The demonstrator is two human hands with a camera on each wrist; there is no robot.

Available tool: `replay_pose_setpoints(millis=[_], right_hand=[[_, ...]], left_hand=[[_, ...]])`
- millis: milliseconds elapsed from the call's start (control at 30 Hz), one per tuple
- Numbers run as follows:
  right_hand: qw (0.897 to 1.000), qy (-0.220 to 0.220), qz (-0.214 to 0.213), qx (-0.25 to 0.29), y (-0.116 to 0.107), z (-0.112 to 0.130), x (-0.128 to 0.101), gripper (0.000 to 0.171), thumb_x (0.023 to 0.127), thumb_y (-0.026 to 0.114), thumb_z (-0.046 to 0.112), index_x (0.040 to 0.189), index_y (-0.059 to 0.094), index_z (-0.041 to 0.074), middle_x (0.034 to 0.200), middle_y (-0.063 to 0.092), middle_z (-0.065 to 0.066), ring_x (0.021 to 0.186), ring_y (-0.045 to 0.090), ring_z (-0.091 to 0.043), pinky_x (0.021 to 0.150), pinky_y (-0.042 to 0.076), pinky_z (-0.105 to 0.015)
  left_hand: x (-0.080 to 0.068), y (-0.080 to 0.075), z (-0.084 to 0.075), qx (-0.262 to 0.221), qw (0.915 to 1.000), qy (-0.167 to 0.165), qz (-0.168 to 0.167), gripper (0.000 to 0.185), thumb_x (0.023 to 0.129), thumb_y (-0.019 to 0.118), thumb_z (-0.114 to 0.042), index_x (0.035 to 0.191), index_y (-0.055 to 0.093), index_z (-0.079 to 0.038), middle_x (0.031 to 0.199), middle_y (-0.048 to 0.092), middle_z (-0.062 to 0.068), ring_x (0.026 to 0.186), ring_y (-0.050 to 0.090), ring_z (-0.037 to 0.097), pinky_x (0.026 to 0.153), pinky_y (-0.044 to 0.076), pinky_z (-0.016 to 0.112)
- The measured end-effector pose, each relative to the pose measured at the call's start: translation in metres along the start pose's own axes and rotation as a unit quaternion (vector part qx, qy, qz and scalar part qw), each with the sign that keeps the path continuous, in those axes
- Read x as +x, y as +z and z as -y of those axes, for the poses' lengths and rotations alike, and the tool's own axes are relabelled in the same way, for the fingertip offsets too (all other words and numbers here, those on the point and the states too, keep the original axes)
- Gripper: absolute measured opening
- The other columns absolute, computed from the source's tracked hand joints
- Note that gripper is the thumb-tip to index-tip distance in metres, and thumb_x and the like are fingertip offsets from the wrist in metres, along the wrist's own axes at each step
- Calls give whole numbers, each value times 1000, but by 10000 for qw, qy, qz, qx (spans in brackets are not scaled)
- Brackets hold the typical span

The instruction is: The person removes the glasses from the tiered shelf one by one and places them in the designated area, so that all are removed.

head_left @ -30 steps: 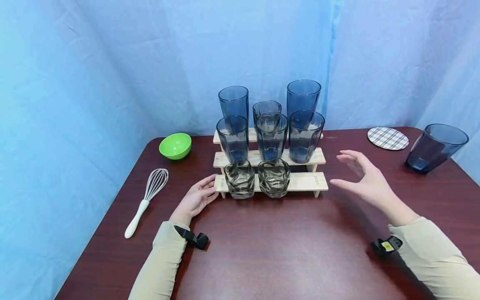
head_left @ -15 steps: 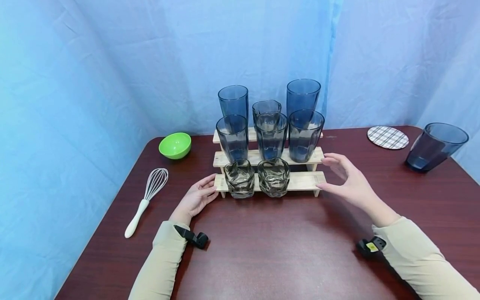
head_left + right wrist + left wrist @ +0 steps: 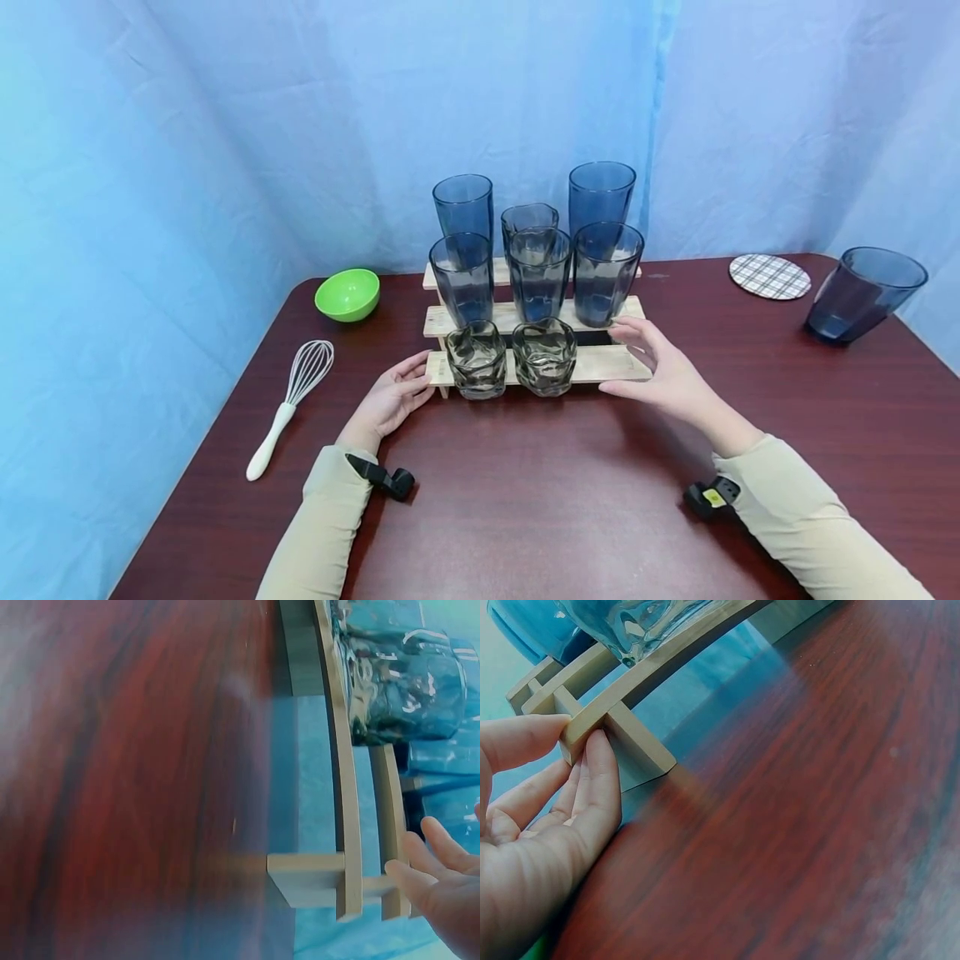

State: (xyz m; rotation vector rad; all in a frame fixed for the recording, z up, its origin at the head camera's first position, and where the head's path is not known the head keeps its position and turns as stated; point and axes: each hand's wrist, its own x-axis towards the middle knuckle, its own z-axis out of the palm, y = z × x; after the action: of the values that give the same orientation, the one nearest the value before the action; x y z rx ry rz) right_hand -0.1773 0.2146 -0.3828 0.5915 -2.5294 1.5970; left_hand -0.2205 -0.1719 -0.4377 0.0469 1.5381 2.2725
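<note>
A three-step wooden rack [image 3: 611, 363] stands before me, loaded with glasses. My left hand [image 3: 390, 400] pinches the left end of its lowest step, thumb above and fingers below in the left wrist view. My right hand [image 3: 667, 377] hovers by the rack's right end, thumb and fingers spread apart; in the right wrist view its fingers [image 3: 411, 881] are beside the step ends. Two short wavy smoky glasses [image 3: 477, 371] stand on the lowest step. Tall blue tumblers [image 3: 463, 283] line the middle step. Behind them are two more blue tumblers [image 3: 602, 196] and a short glass [image 3: 529, 218].
At left on the dark red table [image 3: 510, 500] are a green bowl [image 3: 348, 295] and a white whisk [image 3: 288, 408]. Far right, a blue tumbler [image 3: 862, 292] tilts in this view beside a round checked coaster [image 3: 770, 277]. Blue curtains [image 3: 375, 108] close off the back.
My right hand has moved left from the space beside the rack to its right end. My left hand keeps its grip on the lowest step. The glasses stay in place.
</note>
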Motion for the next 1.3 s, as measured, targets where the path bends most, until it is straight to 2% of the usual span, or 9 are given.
replay_pose_setpoints(millis=[133, 233, 467, 700, 900, 1300], right_hand=[[9997, 122, 177, -64, 8, 0, 3, 83, 72, 81, 7, 140, 34, 5, 132, 47, -21, 128, 41, -33, 110, 27, -44], [9995, 191, 255, -34, 16, 1, 5, 85, 72, 81, 8, 141, 33, 5, 133, 46, -22, 129, 40, -36, 110, 25, -49], [9989, 351, 317, -77, 32, 4, 8, 85, 73, 82, 13, 141, 32, 9, 133, 46, -21, 129, 40, -39, 108, 28, -53], [9988, 378, 234, 183, 42, 9, 13, 87, 72, 82, 9, 141, 30, 3, 131, 46, -26, 128, 41, -42, 108, 29, -53], [9988, 476, 47, 89, 49, 14, 19, 91, 71, 82, 10, 143, 28, 3, 132, 44, -25, 128, 41, -39, 109, 30, -49], [9967, 785, -69, -197, 62, 23, 27, 98, 70, 84, 24, 147, 24, 12, 142, 36, -19, 132, 38, -37, 108, 31, -50]], left_hand=[[-1, 0, -1, -7, 10000, 13, 8, 60, 95, 38, 9, 150, 15, 1, 105, 56, -4, 87, 60, 5, 77, 50, 20], [-1, 0, -1, 18, 10000, 2, 41, 60, 95, 38, 9, 150, 14, 1, 105, 55, -4, 87, 60, 5, 77, 49, 20], [-2, -1, 1, 67, 10000, -29, 1, 60, 95, 37, 9, 150, 15, 0, 106, 55, -4, 88, 61, 5, 78, 50, 20], [-2, -2, 1, 220, 9997, 65, 123, 60, 96, 36, 9, 150, 12, 2, 104, 55, -7, 87, 59, 2, 78, 48, 19], [-2, -1, 1, 221, 9997, 97, 106, 59, 96, 36, 9, 149, 12, 4, 103, 56, -7, 88, 59, 2, 79, 48, 19], [0, -2, 2, 228, 9996, 87, 107, 59, 96, 36, 9, 150, 12, 2, 106, 55, -6, 89, 60, 2, 79, 48, 19]])
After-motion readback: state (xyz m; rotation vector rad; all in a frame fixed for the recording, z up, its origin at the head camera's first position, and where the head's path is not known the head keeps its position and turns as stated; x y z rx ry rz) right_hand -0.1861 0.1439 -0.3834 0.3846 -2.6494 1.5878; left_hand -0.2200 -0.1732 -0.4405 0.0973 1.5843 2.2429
